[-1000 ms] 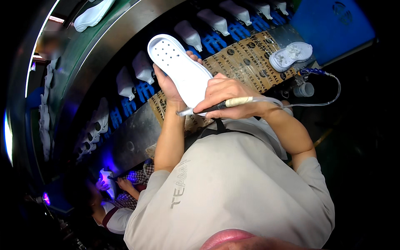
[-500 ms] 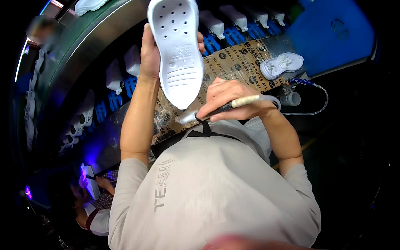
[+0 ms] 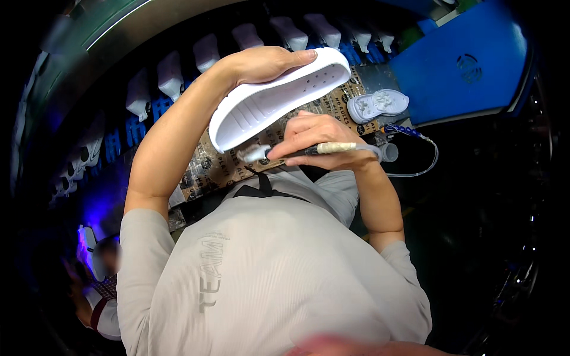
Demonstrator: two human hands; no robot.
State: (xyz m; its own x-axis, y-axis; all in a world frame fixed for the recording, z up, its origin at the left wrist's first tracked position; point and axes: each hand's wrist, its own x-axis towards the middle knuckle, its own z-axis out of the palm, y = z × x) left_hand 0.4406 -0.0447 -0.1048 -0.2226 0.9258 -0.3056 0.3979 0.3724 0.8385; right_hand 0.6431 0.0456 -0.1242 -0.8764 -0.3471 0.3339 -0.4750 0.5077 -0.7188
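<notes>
My left hand (image 3: pixel 267 64) grips a white shoe sole (image 3: pixel 252 115) along its far edge. The sole lies tilted on its side, its ribbed, hole-dotted inner face turned toward me. In my right hand (image 3: pixel 320 137) is a brush (image 3: pixel 309 149) with a dark and cream handle, fingers closed round it. Its white bristles are just off the sole's near heel end; I cannot tell if they touch. From the brush handle a clear hose (image 3: pixel 409 174) runs off to the right.
Brown printed paper (image 3: pixel 205 169) covers the bench. At right stand a stack of white soles (image 3: pixel 380 105), a small cup (image 3: pixel 389 152) and a blue panel (image 3: pixel 463 65). White shoe-shaped pieces (image 3: pixel 169 74) on blue holders line the far side. A co-worker at lower left has another sole (image 3: pixel 89 252).
My left hand has turned the sole from upright and facing me to tilted on its side, its toe swung right. The brush has shifted slightly left with my right hand. The view has shifted.
</notes>
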